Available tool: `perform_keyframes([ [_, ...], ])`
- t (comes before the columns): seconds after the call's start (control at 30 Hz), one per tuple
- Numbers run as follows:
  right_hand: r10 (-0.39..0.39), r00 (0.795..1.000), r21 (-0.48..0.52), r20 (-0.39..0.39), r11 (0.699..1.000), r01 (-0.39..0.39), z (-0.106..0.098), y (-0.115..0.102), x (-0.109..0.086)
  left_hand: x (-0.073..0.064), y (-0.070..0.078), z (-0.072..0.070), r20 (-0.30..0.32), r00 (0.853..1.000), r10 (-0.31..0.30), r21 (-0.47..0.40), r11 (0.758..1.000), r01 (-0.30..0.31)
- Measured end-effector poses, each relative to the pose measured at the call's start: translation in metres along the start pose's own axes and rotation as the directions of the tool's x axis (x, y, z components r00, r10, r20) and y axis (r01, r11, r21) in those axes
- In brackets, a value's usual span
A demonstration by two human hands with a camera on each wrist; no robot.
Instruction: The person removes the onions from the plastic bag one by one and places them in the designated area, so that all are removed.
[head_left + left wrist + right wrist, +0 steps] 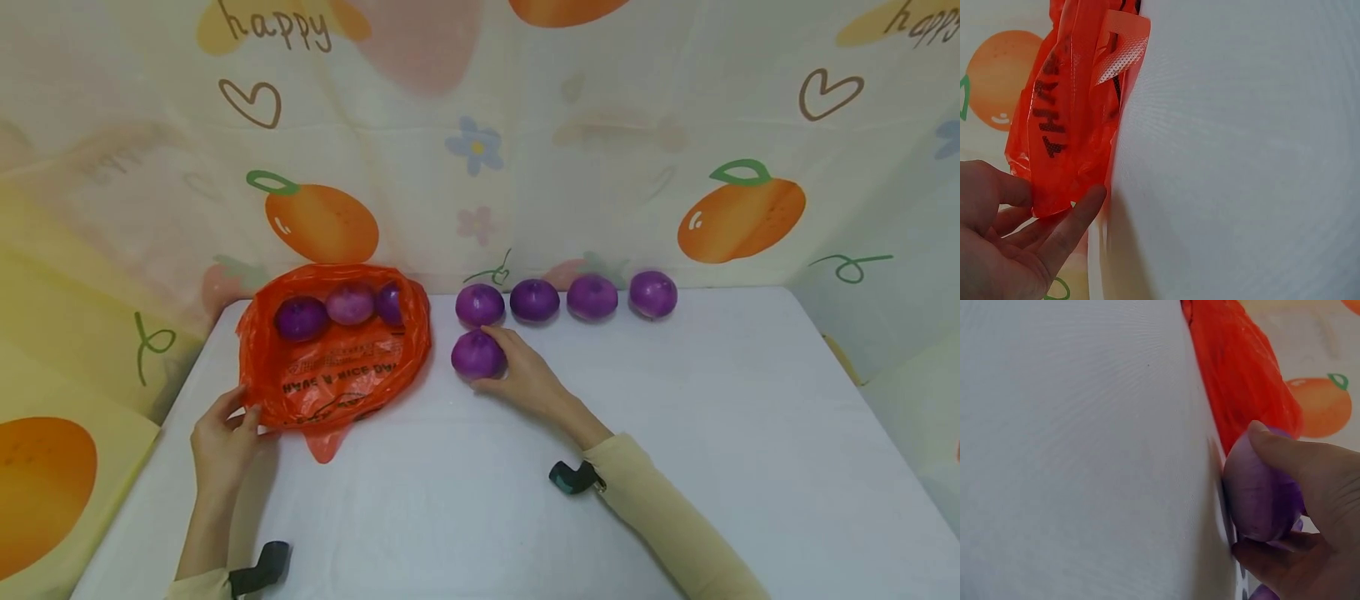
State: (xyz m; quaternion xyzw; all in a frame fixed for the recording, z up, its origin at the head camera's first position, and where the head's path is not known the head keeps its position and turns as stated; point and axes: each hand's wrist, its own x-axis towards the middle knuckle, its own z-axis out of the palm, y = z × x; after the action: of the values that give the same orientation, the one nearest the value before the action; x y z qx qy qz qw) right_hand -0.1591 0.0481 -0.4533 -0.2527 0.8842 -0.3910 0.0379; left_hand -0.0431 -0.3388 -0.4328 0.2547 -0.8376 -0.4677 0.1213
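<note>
A: Starting nearest, what is the left grip [225, 437] doing?

B: It pinches the near-left edge of the red plastic bag [258, 362], whose mouth opens upward on the tabletop [450, 517]. A light pinch seems best there; a hard tug could crumple the rim.

A: And the right grip [528, 375]?

B: Thumb and fingers clasp the held onion [476, 356] from its right side. It sits to the right of the bag, just in front of the row's leftmost onion [480, 305]. Whether its underside touches the tabletop cannot be told.

A: How is that hold best managed?

B: The skin looks smooth and glossy, so even pressure around the widest part should serve better than a squeeze near the top. A sideways swing might knock the neighbour and set it rolling.

A: Which way does the onion point?

B: It is nearly round, so its long axis is weak: in the head view it looks slightly broader side to side. Which way its stem end points is unclear.

A: What lies farther back?

B: Three purple onions [302, 318] toward the bag's far side, the rest of the row of four to the right, then the printed cloth [416, 150] behind.
</note>
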Motion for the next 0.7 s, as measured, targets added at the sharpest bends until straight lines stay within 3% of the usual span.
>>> perform_keyframes([
  [0.13,-0.006,1.0,-0.017,0.015,1.0,0.007,-0.001,-0.002,-0.001,0.0,0.001,-0.001,-0.002,1.0,-0.003,0.013,1.0,0.003],
  [0.33,-0.054,0.999,-0.113,0.005,0.992,0.054,-0.009,-0.011,0.002,0.0,0.003,0.0,-0.041,0.998,0.041,0.07,0.997,-0.038],
  [0.57,-0.146,0.988,-0.173,-0.053,0.976,0.134,-0.021,-0.04,0.014,0.0,0.003,-0.001,-0.053,0.996,0.068,0.113,0.992,-0.061],
  [0.7,-0.211,0.976,-0.187,-0.047,0.962,0.199,-0.018,-0.057,0.029,0.0,0.004,-0.001,-0.047,0.997,0.062,0.134,0.989,-0.055],
])
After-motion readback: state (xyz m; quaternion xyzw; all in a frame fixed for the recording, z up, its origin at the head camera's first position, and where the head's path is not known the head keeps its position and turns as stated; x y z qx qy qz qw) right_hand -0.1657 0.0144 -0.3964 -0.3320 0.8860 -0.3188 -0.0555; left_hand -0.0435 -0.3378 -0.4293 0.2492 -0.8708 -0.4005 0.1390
